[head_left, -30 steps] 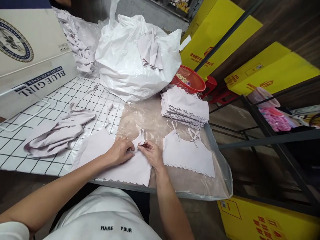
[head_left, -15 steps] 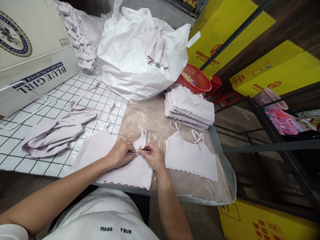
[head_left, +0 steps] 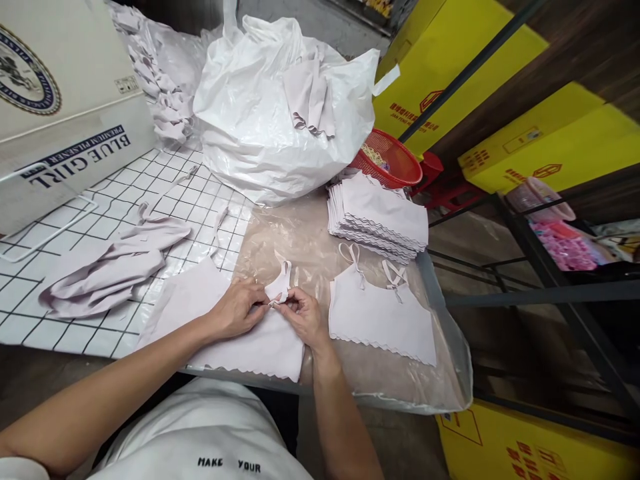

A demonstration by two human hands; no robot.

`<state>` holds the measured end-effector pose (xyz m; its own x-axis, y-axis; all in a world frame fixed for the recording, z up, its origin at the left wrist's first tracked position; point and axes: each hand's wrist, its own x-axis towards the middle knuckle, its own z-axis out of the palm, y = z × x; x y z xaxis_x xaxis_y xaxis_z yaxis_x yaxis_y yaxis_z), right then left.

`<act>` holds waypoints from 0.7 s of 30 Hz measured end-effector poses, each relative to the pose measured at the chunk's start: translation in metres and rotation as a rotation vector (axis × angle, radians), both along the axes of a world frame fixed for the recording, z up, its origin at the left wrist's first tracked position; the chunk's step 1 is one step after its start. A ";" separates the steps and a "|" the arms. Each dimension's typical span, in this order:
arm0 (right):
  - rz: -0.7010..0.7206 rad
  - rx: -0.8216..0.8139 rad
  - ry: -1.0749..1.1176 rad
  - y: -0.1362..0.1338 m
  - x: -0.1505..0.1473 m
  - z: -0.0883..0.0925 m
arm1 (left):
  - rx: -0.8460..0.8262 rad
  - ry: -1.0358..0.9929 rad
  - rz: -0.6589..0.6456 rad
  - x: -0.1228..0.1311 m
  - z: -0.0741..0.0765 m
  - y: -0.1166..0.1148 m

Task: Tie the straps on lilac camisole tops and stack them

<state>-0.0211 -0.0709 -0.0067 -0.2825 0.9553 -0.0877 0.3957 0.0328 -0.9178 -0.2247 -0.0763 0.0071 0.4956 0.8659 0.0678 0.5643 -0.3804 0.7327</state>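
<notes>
A pale lilac camisole top [head_left: 260, 350] with a wavy hem lies flat at the table's front edge. My left hand [head_left: 241, 308] pinches its strap at the neckline from the left. From the right, my right hand [head_left: 303, 317] is closed on the same strap, fingertips almost touching the left ones. The small part between the fingertips is mostly hidden. A loop of the strap [head_left: 286, 270] stands up just beyond the hands. Right of them lies a second camisole top [head_left: 383, 317], its two straps looped and crossed at the top.
Behind the second top is a stack of folded tops [head_left: 377, 213]. A big white plastic bag [head_left: 280, 147] and a red basket [head_left: 395, 160] stand at the back. Crumpled lilac fabric [head_left: 110, 267] and a carton [head_left: 65, 133] are on the left; a metal rack [head_left: 545, 293] is on the right.
My fingers have shifted slightly at the strap, and the right fingertips sit a little lower. The view has moved slightly; the garments stay where they were.
</notes>
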 end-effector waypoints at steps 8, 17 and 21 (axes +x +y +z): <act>0.159 0.164 -0.093 0.003 -0.001 0.014 | 0.012 0.011 -0.031 -0.001 0.004 0.000; 0.160 0.249 -0.164 -0.002 -0.002 0.014 | 0.017 0.028 0.031 0.003 -0.008 -0.001; 0.187 0.280 -0.158 -0.002 -0.007 0.014 | 0.019 0.028 0.057 0.006 -0.007 -0.001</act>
<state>-0.0277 -0.0734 0.0072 -0.4583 0.8815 0.1134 0.4949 0.3590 -0.7913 -0.2185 -0.0777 0.0002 0.4476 0.8913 0.0718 0.6053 -0.3612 0.7093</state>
